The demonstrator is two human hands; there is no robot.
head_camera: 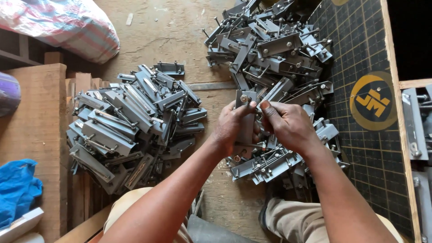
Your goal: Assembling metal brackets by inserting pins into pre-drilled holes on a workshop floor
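Both hands met at centre of view. Grey metal bracket [245, 118] held upright in left hand [234, 128], fingers wrapped around it. Right hand [288, 123] pinched at bolt [243, 97] near bracket top, thumb and fingertips pressed together. Bracket kept above loose heap of same parts [274, 58] on wooden floor [180, 31]. Second pile [130, 121] stacked to left, blue bag [15, 189] at edge.

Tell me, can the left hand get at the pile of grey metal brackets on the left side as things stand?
Probably not yet: the left hand is closed on a grey bracket together with the right hand. Nothing lies between it and the left pile.
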